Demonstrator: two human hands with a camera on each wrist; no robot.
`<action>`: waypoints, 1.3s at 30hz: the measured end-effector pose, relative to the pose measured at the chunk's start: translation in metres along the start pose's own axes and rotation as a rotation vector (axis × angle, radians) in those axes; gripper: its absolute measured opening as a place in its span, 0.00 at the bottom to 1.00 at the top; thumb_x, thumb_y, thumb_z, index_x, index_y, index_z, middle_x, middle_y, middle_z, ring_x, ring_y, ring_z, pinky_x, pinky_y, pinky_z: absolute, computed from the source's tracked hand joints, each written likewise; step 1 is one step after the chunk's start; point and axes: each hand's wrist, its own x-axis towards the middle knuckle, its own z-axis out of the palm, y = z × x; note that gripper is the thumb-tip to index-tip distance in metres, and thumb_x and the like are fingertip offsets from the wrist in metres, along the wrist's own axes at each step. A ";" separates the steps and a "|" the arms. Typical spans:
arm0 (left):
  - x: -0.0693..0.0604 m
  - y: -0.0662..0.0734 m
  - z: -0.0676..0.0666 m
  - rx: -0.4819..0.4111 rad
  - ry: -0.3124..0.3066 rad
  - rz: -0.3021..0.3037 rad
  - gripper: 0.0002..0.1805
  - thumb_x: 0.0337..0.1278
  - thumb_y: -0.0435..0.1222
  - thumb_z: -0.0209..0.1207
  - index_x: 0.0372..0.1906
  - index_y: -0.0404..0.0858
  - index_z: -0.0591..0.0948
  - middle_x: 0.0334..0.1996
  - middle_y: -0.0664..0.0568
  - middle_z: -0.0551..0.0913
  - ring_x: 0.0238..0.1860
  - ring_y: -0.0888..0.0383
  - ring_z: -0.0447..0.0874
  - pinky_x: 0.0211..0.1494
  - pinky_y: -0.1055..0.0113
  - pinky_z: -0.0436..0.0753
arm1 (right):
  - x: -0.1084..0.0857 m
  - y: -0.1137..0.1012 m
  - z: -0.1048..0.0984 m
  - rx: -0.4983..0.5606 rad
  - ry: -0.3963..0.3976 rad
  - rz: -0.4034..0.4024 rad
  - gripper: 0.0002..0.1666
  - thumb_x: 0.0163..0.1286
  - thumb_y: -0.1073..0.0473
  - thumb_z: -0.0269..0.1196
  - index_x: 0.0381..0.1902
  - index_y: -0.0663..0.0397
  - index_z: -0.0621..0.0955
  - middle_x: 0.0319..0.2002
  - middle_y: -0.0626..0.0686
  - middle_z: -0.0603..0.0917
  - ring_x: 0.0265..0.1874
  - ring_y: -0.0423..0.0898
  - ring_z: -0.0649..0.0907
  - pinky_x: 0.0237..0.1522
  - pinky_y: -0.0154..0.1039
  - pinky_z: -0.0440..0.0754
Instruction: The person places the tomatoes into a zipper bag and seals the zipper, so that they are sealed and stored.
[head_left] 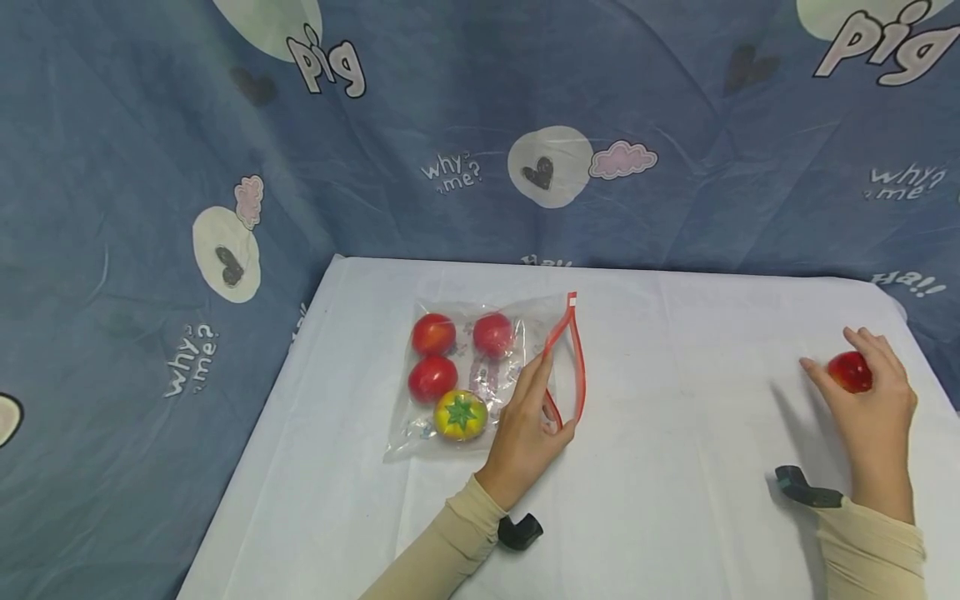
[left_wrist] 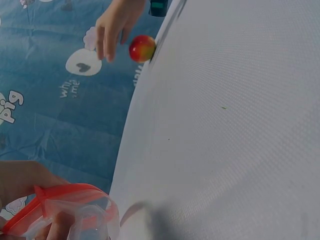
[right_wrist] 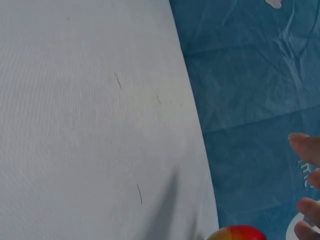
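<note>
A clear zip bag [head_left: 401, 442] with a red zip edge lies on the white table. Inside are several round red fruits [head_left: 432, 379] and a yellow one with a green star-shaped top [head_left: 461, 416]. My left hand [head_left: 525, 433] holds the bag's mouth by its red edge, keeping it apart; through the plastic a finger shows in the left wrist view. My right hand [head_left: 873, 408] is over a red-and-yellow apple [left_wrist: 142, 48] at the table's right side, thumb and fingers spread around it. In the left wrist view a gap shows between fingers and apple.
The white table [head_left: 675, 467] runs between the bag and the apple. Behind it and to the left hangs a blue printed cloth [head_left: 420, 100]. A dark wrist-worn piece [head_left: 806, 487] juts out at the right sleeve, another [head_left: 520, 532] at the left.
</note>
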 end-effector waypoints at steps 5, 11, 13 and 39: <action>0.000 0.000 -0.001 -0.007 -0.011 -0.009 0.59 0.49 0.32 0.77 0.84 0.48 0.54 0.77 0.51 0.64 0.53 0.59 0.80 0.49 0.74 0.87 | 0.003 0.006 -0.005 -0.028 0.011 0.167 0.40 0.72 0.53 0.66 0.79 0.42 0.66 0.82 0.45 0.59 0.84 0.42 0.49 0.83 0.57 0.51; 0.000 0.000 -0.001 -0.002 -0.013 -0.013 0.61 0.49 0.33 0.77 0.84 0.50 0.53 0.78 0.52 0.63 0.69 0.54 0.72 0.60 0.62 0.86 | 0.007 0.013 -0.010 -0.046 -0.042 0.321 0.43 0.74 0.52 0.63 0.82 0.40 0.60 0.85 0.45 0.50 0.85 0.47 0.44 0.82 0.59 0.53; 0.000 0.000 -0.001 0.002 -0.014 -0.014 0.60 0.49 0.33 0.77 0.84 0.49 0.53 0.78 0.51 0.63 0.69 0.54 0.72 0.60 0.62 0.86 | 0.009 0.015 -0.010 -0.046 -0.052 0.348 0.44 0.74 0.51 0.63 0.82 0.39 0.59 0.85 0.45 0.50 0.85 0.49 0.45 0.82 0.59 0.54; 0.001 0.000 0.000 -0.008 0.015 0.025 0.56 0.49 0.30 0.76 0.82 0.43 0.58 0.74 0.46 0.68 0.35 0.62 0.77 0.34 0.83 0.81 | 0.009 0.029 -0.012 -0.016 -0.008 0.392 0.37 0.76 0.59 0.60 0.79 0.41 0.65 0.83 0.50 0.58 0.83 0.48 0.58 0.82 0.40 0.57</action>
